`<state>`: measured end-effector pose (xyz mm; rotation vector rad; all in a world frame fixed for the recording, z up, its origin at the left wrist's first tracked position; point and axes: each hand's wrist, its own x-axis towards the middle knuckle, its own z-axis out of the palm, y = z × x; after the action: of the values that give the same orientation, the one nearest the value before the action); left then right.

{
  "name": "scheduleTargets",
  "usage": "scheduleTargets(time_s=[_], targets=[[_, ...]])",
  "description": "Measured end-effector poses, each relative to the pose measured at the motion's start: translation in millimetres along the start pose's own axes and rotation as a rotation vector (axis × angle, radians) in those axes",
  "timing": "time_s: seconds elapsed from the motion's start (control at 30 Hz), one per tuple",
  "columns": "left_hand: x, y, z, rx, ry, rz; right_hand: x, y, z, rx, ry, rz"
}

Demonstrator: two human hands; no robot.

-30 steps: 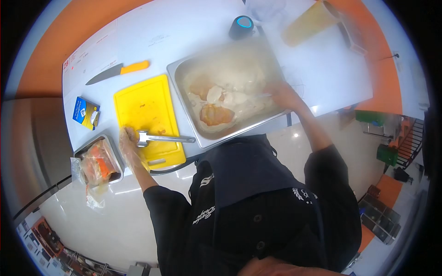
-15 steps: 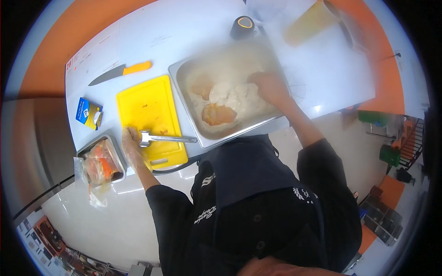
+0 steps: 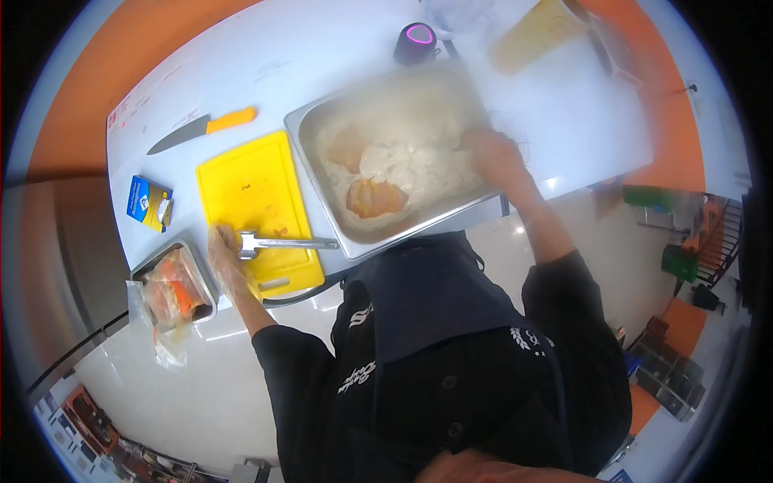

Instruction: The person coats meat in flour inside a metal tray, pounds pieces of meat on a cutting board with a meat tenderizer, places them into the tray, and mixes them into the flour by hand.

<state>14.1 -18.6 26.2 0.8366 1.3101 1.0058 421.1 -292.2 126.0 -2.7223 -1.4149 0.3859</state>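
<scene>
My right hand (image 3: 495, 161), fingers closed and blurred by haze, is over the right side of a metal tray (image 3: 357, 246); what it holds is hidden. White flour (image 3: 419, 161) fills much of the tray. Two pieces of meat lie at its left, one bare and orange-pink (image 3: 375, 199), the other paler (image 3: 346, 150). In a clear plastic glove, my left hand (image 3: 227, 251) rests at the lower left edge of a yellow cutting board (image 3: 258, 173), its fingers curled beside the head of a metal mallet (image 3: 290, 243). Whether it grips anything is unclear.
Left of the board lie a knife with a yellow handle (image 3: 231, 120), a blue and yellow box (image 3: 150, 203) and a small metal tray (image 3: 211, 291) with bagged food (image 3: 173, 290). A dark round device (image 3: 415, 43) and a yellowish container (image 3: 541, 36) stand at the back.
My right hand has moved over the flour towards the tray's middle and then back to its right side. More flour lies heaped in the middle. My left hand has stayed by the mallet.
</scene>
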Motion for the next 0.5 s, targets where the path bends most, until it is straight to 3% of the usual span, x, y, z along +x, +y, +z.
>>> scheduleTargets(time_s=[0.07,0.17,0.27,0.37,0.5], targets=[[-2,4,5,0.031,0.052,-0.030,-2,-5,21,0.001,0.051,-0.070],[-3,-1,5,-0.005,0.077,-0.003,12,-25,32,0.124,-0.113,-0.027],[0,-1,-2,-0.008,-0.041,-0.037,28,-16,78,0.413,-0.073,-0.096],[7,-6,-5,-0.018,-0.023,-0.022,39,9,110,0.414,0.027,-0.145],[-7,5,7,-0.001,-0.012,-0.004,23,24,69,0.553,-0.067,-0.022]])
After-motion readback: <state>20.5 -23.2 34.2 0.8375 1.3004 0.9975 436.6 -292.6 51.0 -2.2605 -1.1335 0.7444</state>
